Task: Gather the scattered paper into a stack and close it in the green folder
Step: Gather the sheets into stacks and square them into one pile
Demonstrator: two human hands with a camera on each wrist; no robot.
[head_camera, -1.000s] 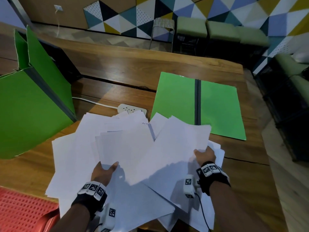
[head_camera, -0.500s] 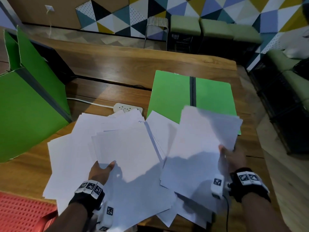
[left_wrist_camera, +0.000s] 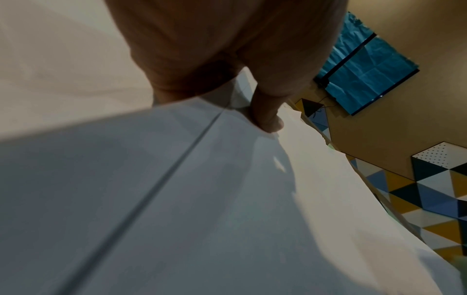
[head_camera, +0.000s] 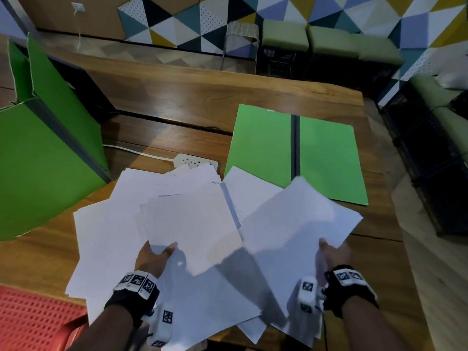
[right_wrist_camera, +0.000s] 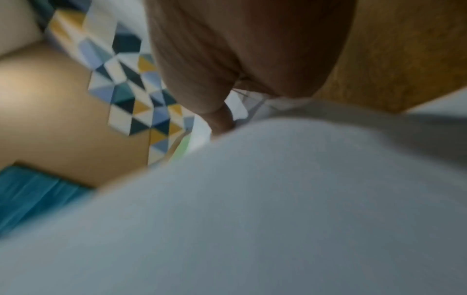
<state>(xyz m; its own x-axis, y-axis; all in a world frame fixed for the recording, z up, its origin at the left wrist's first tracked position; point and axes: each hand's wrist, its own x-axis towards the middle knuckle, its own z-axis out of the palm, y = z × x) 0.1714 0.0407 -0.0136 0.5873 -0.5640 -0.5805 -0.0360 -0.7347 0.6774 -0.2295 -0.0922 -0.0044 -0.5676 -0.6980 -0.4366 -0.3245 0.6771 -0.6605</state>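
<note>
Paper: white paper sheets (head_camera: 121, 224) are spread on the brown wooden tabletop (head_camera: 202, 97), near the open flat green folder (head_camera: 326, 158).
Left hand (head_camera: 154, 259): its grip is pinched on one bunch's near edge.
Right hand (head_camera: 329, 254): its grip is clamped on a raised bunch (head_camera: 298, 224).
Tip: the raised bunch should be laid on the left bunch, edges matched, held gently so nothing slips.

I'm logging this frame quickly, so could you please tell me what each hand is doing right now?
Left hand: grips the left sheets at their near edge.
Right hand: grips the right sheets at their near edge.
</note>
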